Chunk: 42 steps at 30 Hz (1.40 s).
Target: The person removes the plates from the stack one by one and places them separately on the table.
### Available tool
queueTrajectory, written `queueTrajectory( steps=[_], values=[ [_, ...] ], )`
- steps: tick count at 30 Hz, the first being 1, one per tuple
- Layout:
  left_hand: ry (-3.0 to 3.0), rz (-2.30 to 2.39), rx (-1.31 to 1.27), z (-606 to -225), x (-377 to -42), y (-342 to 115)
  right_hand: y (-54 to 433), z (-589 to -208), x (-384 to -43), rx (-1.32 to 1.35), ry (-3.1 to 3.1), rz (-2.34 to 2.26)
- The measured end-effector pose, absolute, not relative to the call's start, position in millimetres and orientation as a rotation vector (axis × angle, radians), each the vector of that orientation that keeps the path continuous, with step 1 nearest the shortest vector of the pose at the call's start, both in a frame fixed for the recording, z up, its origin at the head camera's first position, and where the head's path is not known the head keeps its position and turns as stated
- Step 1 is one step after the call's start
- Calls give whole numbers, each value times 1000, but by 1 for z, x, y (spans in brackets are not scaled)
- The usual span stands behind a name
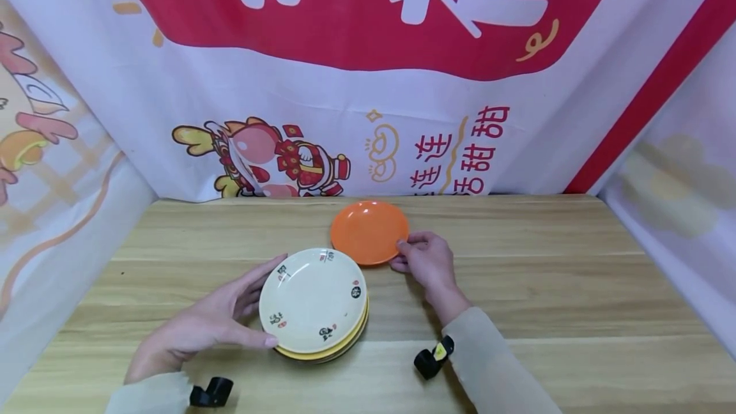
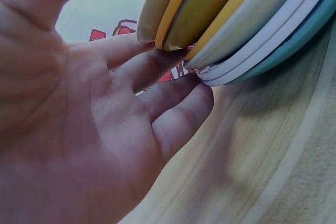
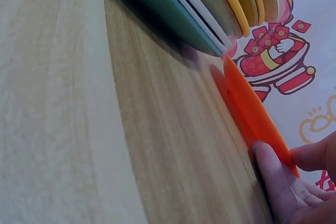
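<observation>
A stack of plates (image 1: pixel 313 302) stands near the middle of the wooden table, topped by a cream plate with small dark and red marks. My left hand (image 1: pixel 215 318) lies against its left side, thumb at the front rim and fingers spread along the edges. From the side, the layers (image 2: pixel 226 24) show cream, yellow, white and, lowest, teal. Just behind the stack is an orange plate (image 1: pixel 368 232). My right hand (image 1: pixel 425 260) pinches its right rim, thumb above and fingers beneath. In the right wrist view the orange plate (image 3: pixel 254 114) is tilted, close over the table.
The wooden table (image 1: pixel 546 286) reaches back to a white cloth (image 1: pixel 322 101) with red print and cartoon figures. More printed cloth hangs on the left (image 1: pixel 63 145) and right (image 1: pixel 684 165). Black wrist devices sit on both sleeves.
</observation>
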<state>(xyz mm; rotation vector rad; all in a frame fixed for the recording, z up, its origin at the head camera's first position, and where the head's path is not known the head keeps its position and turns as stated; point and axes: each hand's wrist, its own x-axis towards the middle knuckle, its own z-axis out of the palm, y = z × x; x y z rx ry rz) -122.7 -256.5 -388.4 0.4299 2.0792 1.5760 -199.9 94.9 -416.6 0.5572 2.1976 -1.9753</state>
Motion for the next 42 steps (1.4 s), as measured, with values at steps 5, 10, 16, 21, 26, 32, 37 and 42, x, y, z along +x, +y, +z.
queueTrajectory(
  steps=[5,10,16,21,26,32,37,42],
  values=[
    [2082,1577,417,-390,-123,-257,94,-415,-200,522,2224,-1921],
    [2091,1571,396,-391,-122,-258,93,-413,-202,518,2262,-1850],
    [2098,1558,393,-391,-123,-258,91,-413,-202,530,2273,-1835],
    [2095,1559,393,-391,-123,-258,90,-414,-203,521,2274,-1844],
    [2097,1564,407,-391,-122,-258,90,-415,-203,512,2279,-1856],
    [2092,1573,438,-394,-122,-258,90,-416,-202,528,2313,-1832],
    [2083,1580,445,-396,-123,-257,95,-414,-193,502,2384,-1748],
    [2080,1579,421,-394,-123,-257,104,-411,-178,492,2363,-1743]
  ],
)
